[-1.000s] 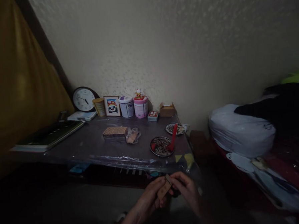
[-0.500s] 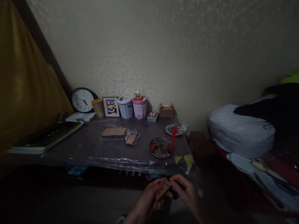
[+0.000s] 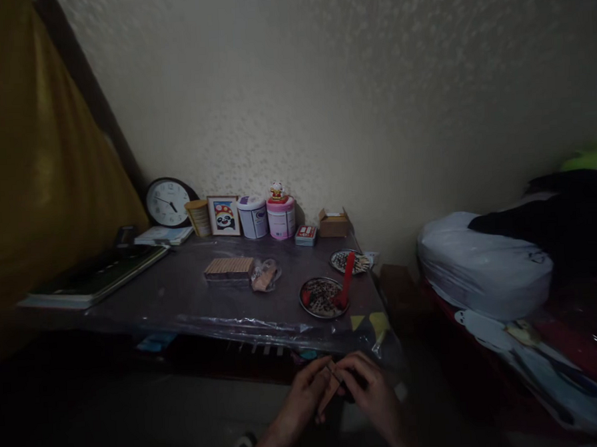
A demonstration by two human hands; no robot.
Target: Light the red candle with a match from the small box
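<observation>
Low in the frame's centre, my left hand (image 3: 301, 398) and right hand (image 3: 371, 393) both pinch a small wooden piece (image 3: 331, 386). I'd keep it raised toward the light and grip its edges lightly.

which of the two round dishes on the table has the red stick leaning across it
The nearer round dish, closer to the table's front edge; the red stick rests in it, rising toward the farther dish behind.

A dim home bedroom: cluttered table (image 3: 182, 293) with clock (image 3: 166, 202), framed picture (image 3: 224, 215), bedding (image 3: 483, 262) alongside.
</observation>
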